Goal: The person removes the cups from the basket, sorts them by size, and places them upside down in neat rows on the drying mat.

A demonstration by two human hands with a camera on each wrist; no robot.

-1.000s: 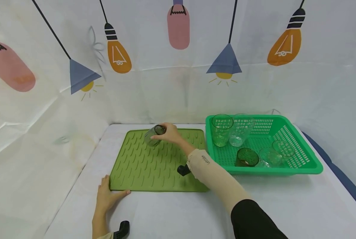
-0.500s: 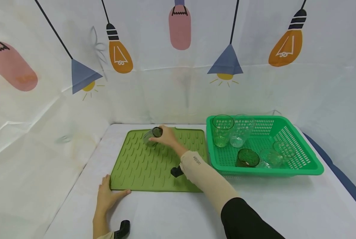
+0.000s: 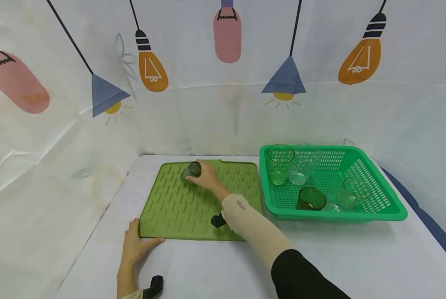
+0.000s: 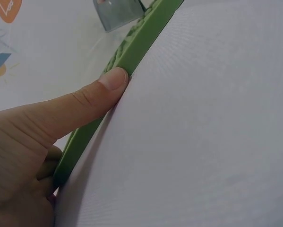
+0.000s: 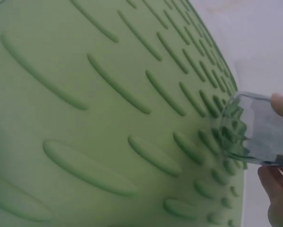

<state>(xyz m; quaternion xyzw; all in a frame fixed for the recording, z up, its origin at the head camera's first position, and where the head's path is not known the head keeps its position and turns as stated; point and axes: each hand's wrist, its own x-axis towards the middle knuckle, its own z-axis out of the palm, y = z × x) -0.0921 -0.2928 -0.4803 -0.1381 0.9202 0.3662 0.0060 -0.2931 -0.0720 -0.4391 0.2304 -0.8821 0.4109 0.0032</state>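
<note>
A green drying mat (image 3: pixel 193 211) with raised ridges lies on the white table. Over its back-left part, my right hand (image 3: pixel 208 178) grips a small grey-tinted glass (image 5: pixel 261 128) by its base end. The glass is turned mouth down, slightly tilted, with its rim close over the ridges in the right wrist view. At the mat's front-left corner rests my left hand (image 3: pixel 134 247), fingers spread. Its thumb (image 4: pixel 114 79) lies against the mat's front edge, and its other fingers are along the left side, partly hidden in the left wrist view.
Right of the mat stands a green plastic basket (image 3: pixel 357 216). Inside are a tall green-tinted glass (image 3: pixel 279 166), a tall clear glass (image 3: pixel 303 168), a short dark green glass (image 3: pixel 311 199) and clear glasses (image 3: pixel 340 199) lying near the front. A printed cloth hangs behind the table.
My right hand has moved slightly down and turned, bringing the glass from a strong tilt to a more upright, mouth-down pose over the mat. The left hand stays at the corner.
</note>
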